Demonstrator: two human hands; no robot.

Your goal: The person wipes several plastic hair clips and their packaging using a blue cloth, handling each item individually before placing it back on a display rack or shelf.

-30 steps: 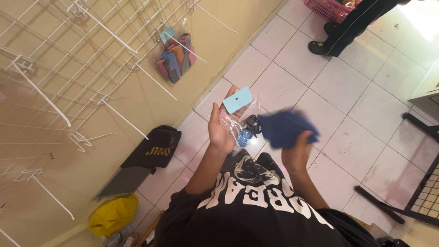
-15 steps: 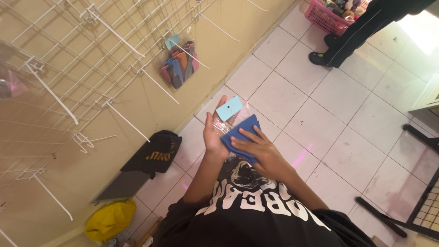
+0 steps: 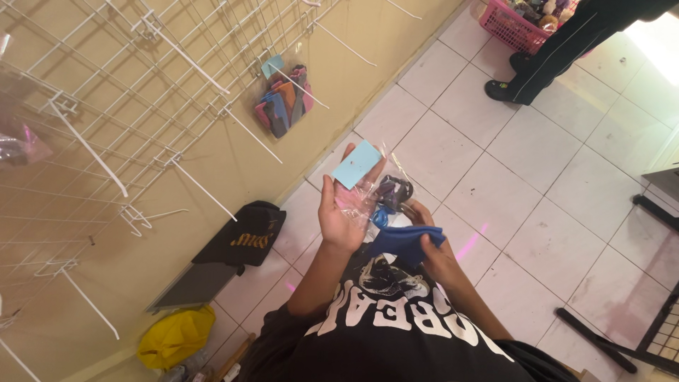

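My left hand [image 3: 341, 211] is raised palm up and holds a clear plastic packet [image 3: 375, 185] with a light blue card header [image 3: 357, 163]. Dark and blue small items show inside the packet. My right hand [image 3: 430, 239] sits just below and to the right, gripping a folded dark blue cloth piece [image 3: 399, 241] that touches the packet's lower end. Both arms come up from my black printed shirt [image 3: 396, 329].
A white wire grid rack with long hooks [image 3: 177, 92] covers the yellow wall at left; a bundle of coloured packets [image 3: 283, 102] hangs on it. A black cap [image 3: 244, 233] and yellow bag [image 3: 173, 336] lie on the tiled floor. Another person's legs [image 3: 559, 49] stand by a pink basket [image 3: 516, 21].
My right hand first pressed the blue cloth against the packet, then drew it down and right. The left hand has opened flatter under the packet.
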